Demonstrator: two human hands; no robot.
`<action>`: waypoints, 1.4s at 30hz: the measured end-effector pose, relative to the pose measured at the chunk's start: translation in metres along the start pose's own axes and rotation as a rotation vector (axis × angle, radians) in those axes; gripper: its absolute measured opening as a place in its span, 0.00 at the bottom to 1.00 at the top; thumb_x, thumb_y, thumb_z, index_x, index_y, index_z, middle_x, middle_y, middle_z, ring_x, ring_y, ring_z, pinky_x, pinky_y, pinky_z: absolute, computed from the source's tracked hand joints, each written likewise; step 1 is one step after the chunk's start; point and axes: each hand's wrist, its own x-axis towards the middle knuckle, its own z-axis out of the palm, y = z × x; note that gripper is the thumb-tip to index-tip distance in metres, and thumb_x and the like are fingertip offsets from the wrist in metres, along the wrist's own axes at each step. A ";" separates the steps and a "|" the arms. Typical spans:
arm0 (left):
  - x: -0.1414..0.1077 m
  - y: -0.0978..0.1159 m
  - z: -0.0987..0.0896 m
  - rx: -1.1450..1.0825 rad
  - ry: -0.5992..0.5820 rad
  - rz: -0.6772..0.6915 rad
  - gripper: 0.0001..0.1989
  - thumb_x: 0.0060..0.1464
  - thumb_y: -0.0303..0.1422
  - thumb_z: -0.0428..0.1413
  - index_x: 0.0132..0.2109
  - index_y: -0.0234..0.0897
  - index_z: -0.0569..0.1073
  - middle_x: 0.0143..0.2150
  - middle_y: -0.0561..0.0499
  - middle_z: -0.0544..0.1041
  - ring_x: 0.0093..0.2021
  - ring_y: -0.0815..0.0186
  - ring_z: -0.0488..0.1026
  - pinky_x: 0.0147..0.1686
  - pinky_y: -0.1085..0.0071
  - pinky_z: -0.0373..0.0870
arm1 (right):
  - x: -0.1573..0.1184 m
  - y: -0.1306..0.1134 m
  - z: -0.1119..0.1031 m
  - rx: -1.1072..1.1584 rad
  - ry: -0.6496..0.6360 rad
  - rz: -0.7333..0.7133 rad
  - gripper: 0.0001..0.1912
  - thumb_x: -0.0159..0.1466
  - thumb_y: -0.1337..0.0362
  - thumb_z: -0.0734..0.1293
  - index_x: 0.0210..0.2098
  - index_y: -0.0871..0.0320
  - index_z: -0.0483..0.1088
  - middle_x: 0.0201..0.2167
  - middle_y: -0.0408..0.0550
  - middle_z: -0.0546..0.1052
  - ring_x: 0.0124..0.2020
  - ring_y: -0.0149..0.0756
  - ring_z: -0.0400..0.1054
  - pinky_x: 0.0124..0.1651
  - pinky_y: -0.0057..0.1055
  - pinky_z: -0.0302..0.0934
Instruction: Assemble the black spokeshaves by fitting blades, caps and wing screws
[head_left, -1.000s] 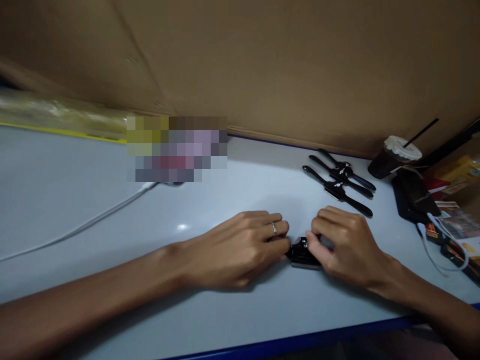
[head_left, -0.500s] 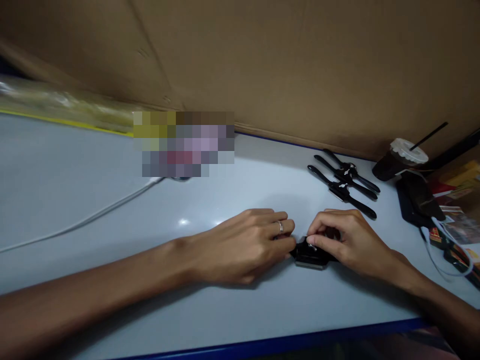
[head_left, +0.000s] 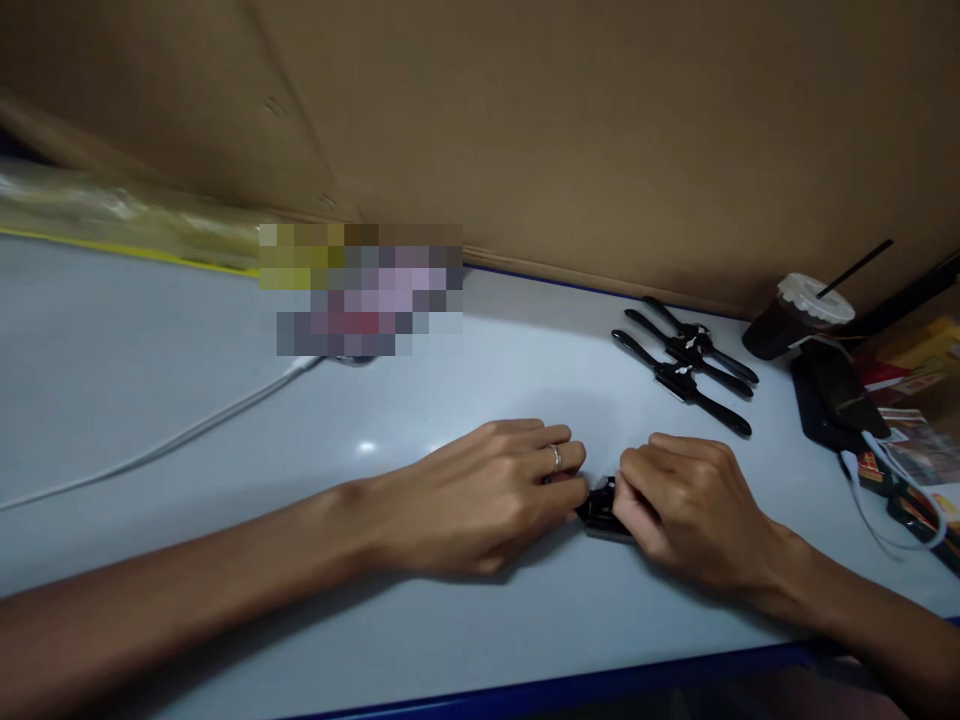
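Observation:
A black spokeshave lies low over the white tabletop, its blade edge toward me and partly covered. My left hand, with a ring on one finger, is closed round the left handle. My right hand is closed over the middle and right side of the tool, thumb and fingers pressed together on it. The screw at the middle of the spokeshave and the right handle are hidden beneath this hand. Beyond my right hand, three more black spokeshaves lie side by side with bright metal fittings at their middles.
A lidded cup with a dark drink and straw stands at the back right. Beside it sit a black device and a white cable. Another white cable crosses the left side to a blurred-out object. Brown cardboard walls the back.
My right hand has rolled over and curled further across the spokeshave, covering the metal screw that its fingertips were pinching. My left hand keeps its hold almost unmoved.

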 end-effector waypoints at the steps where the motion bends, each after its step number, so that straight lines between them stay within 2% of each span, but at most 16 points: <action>1: 0.000 0.000 0.000 -0.001 -0.001 0.004 0.12 0.62 0.21 0.47 0.33 0.37 0.70 0.33 0.49 0.71 0.30 0.63 0.63 0.30 0.65 0.63 | 0.000 0.001 -0.001 0.046 0.003 0.018 0.18 0.66 0.73 0.60 0.20 0.57 0.62 0.17 0.40 0.63 0.21 0.30 0.51 0.28 0.34 0.44; 4: 0.000 0.000 -0.001 0.007 -0.002 0.005 0.11 0.63 0.22 0.47 0.34 0.37 0.70 0.33 0.49 0.71 0.30 0.63 0.63 0.30 0.65 0.63 | 0.003 0.004 -0.008 0.219 -0.001 0.102 0.19 0.67 0.71 0.62 0.20 0.58 0.61 0.18 0.39 0.63 0.21 0.28 0.53 0.28 0.31 0.46; 7: 0.000 0.000 0.000 0.015 -0.001 -0.004 0.11 0.63 0.23 0.48 0.35 0.36 0.71 0.33 0.49 0.71 0.31 0.63 0.63 0.30 0.65 0.63 | 0.007 0.010 -0.014 0.391 -0.069 0.161 0.07 0.67 0.70 0.67 0.31 0.60 0.71 0.24 0.39 0.70 0.25 0.27 0.61 0.31 0.28 0.53; 8: 0.000 0.000 0.001 0.014 0.003 -0.007 0.11 0.64 0.23 0.48 0.35 0.36 0.71 0.33 0.49 0.71 0.31 0.63 0.63 0.30 0.65 0.63 | 0.008 0.012 -0.016 0.435 -0.105 0.139 0.04 0.67 0.70 0.68 0.35 0.60 0.74 0.26 0.40 0.73 0.27 0.28 0.64 0.33 0.27 0.55; 10: -0.001 0.000 0.001 0.014 0.010 -0.006 0.10 0.64 0.23 0.49 0.34 0.36 0.71 0.33 0.49 0.71 0.31 0.63 0.64 0.30 0.65 0.63 | 0.010 0.018 -0.017 0.488 -0.170 0.058 0.05 0.68 0.71 0.68 0.39 0.59 0.77 0.30 0.43 0.77 0.30 0.30 0.68 0.36 0.27 0.58; 12: 0.000 0.000 0.001 0.015 0.010 -0.005 0.10 0.64 0.23 0.49 0.34 0.36 0.71 0.33 0.49 0.71 0.31 0.63 0.64 0.31 0.65 0.63 | 0.011 0.023 -0.017 0.510 -0.215 -0.004 0.07 0.70 0.70 0.67 0.39 0.59 0.78 0.31 0.45 0.79 0.32 0.31 0.70 0.38 0.28 0.59; 14: 0.000 0.000 0.000 0.010 0.003 -0.003 0.10 0.64 0.23 0.49 0.35 0.36 0.72 0.33 0.49 0.71 0.31 0.63 0.64 0.31 0.65 0.63 | 0.012 0.026 -0.017 0.525 -0.244 0.001 0.07 0.69 0.70 0.67 0.39 0.59 0.78 0.32 0.45 0.80 0.33 0.31 0.70 0.38 0.28 0.60; 16: 0.000 0.000 0.000 0.003 0.002 -0.006 0.10 0.64 0.23 0.49 0.36 0.35 0.72 0.34 0.49 0.71 0.31 0.63 0.63 0.31 0.65 0.63 | 0.012 0.027 -0.016 0.573 -0.280 0.077 0.05 0.68 0.70 0.69 0.38 0.59 0.78 0.31 0.44 0.79 0.32 0.31 0.70 0.37 0.27 0.60; 20: 0.000 0.000 0.002 0.006 0.001 -0.009 0.09 0.64 0.23 0.49 0.36 0.35 0.72 0.33 0.49 0.71 0.31 0.63 0.63 0.31 0.65 0.62 | 0.012 0.025 -0.015 0.798 -0.365 0.344 0.04 0.65 0.69 0.71 0.32 0.58 0.76 0.23 0.37 0.74 0.24 0.26 0.65 0.29 0.24 0.57; 23: -0.001 0.000 0.003 0.018 -0.005 -0.006 0.09 0.64 0.23 0.49 0.35 0.36 0.71 0.33 0.49 0.71 0.31 0.63 0.63 0.31 0.65 0.62 | 0.013 0.024 -0.014 0.862 -0.378 0.436 0.06 0.65 0.68 0.70 0.30 0.58 0.75 0.21 0.36 0.72 0.23 0.26 0.62 0.27 0.24 0.55; 26: 0.000 0.000 0.002 0.024 -0.004 -0.008 0.10 0.64 0.24 0.49 0.35 0.36 0.71 0.33 0.49 0.71 0.31 0.63 0.63 0.31 0.65 0.63 | 0.014 0.023 -0.015 0.750 -0.361 0.404 0.10 0.65 0.68 0.69 0.27 0.58 0.71 0.19 0.35 0.68 0.22 0.25 0.58 0.28 0.25 0.52; 31: 0.001 0.001 -0.001 0.006 0.005 -0.005 0.11 0.64 0.23 0.48 0.36 0.36 0.72 0.33 0.49 0.71 0.30 0.63 0.64 0.30 0.65 0.64 | 0.009 0.020 -0.017 0.417 -0.345 0.206 0.13 0.70 0.66 0.64 0.29 0.57 0.64 0.24 0.39 0.68 0.25 0.28 0.57 0.31 0.29 0.49; 35: 0.001 0.001 -0.001 0.000 0.007 -0.001 0.12 0.65 0.24 0.47 0.35 0.35 0.72 0.32 0.49 0.71 0.30 0.62 0.63 0.30 0.64 0.64 | 0.006 0.013 -0.018 0.181 -0.339 0.077 0.14 0.74 0.66 0.57 0.31 0.57 0.63 0.26 0.43 0.68 0.26 0.32 0.55 0.31 0.33 0.47; 39: 0.001 0.002 -0.001 0.001 0.004 0.000 0.12 0.65 0.23 0.47 0.35 0.35 0.72 0.33 0.49 0.71 0.30 0.63 0.63 0.30 0.65 0.64 | 0.004 0.004 -0.016 0.056 -0.322 0.044 0.13 0.72 0.69 0.56 0.31 0.58 0.65 0.26 0.45 0.70 0.26 0.33 0.56 0.31 0.35 0.47; 42: 0.001 0.002 -0.001 -0.002 -0.006 -0.004 0.12 0.65 0.23 0.47 0.35 0.36 0.72 0.33 0.49 0.72 0.30 0.63 0.63 0.30 0.65 0.64 | 0.002 -0.002 -0.012 0.001 -0.245 0.053 0.12 0.69 0.72 0.57 0.29 0.58 0.66 0.23 0.44 0.69 0.24 0.32 0.55 0.29 0.34 0.44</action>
